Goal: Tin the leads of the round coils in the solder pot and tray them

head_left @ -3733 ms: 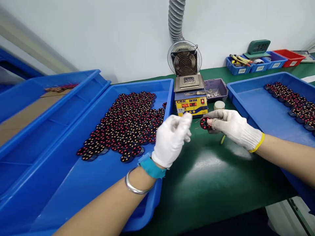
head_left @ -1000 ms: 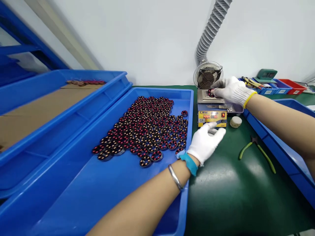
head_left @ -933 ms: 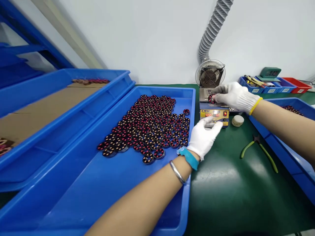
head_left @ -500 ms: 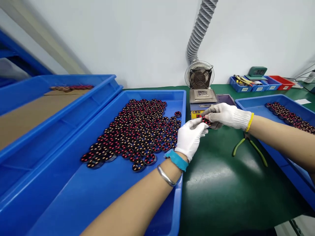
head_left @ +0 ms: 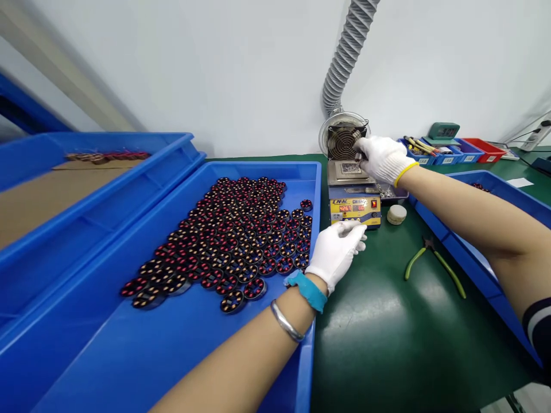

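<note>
My right hand, in a white knit glove, reaches over the top plate of the yellow-fronted solder pot. Its fingers are pinched, and a small dark coil part shows at their tips. My left hand, also gloved, hovers low in front of the pot at the tray's right rim. Its fingers are loosely stretched and hold nothing I can see. To its left, many round black-and-red coil parts lie packed in a large blue tray.
A small fan with a grey hose stands behind the pot. A white round tin and green-handled pliers lie on the green mat. Another blue tray is at the right, small bins sit at the back, and a cardboard-lined tray is on the left.
Half a second ago both hands met at the coil part in front of the pot. My right hand has since carried it up over the pot's top, and my left hand has dropped back.
</note>
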{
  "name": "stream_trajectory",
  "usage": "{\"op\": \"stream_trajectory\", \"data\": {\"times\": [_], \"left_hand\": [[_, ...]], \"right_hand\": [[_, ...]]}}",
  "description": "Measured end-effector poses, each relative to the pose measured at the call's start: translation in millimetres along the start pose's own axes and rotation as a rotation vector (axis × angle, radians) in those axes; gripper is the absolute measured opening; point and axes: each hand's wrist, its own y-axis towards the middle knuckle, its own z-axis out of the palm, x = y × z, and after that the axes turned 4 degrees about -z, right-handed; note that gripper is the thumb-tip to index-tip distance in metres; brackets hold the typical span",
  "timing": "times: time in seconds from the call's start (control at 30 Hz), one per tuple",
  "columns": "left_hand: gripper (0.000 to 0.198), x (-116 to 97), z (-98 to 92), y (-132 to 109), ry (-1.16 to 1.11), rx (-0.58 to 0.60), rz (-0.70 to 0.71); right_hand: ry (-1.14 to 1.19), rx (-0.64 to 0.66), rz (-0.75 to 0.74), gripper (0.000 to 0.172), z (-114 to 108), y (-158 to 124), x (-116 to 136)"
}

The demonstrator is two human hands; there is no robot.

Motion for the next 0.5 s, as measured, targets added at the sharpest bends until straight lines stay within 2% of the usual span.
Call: {"op": "stream_trajectory", "data": {"times": [0.13, 0.2, 0.3, 0.4, 0.5], "left_hand": [[0.022, 3.5, 0.5, 1.9, 0.001, 0.027, -0.013], [0.02, 4.7, 1.3, 2.1, -0.005, 0.038, -0.015], [0.017, 5.2, 2.7, 1.6, 0.006, 0.061, -0.017], [0.016, 5.7, 3.5, 1.0, 0.044, 0.085, -0.013], [0.018, 6.8, 3.7, 1.1, 0.082, 0.111, 0.002]], "right_hand": [[-0.246, 0.122, -0.033, 0.034, 3.1, 25.0, 3.4], [-0.299, 0.141, -0.033, 0.031, 8.2, 34.0, 5.2], [-0.36, 0.141, -0.109, 0.029, 17.3, 41.9, 7.6], [-0.333, 0.158, -0.128, 0.025, 26.4, 45.8, 10.3], [-0.155, 0.13, -0.084, 0.019, 35.9, 48.7, 12.6]]}}
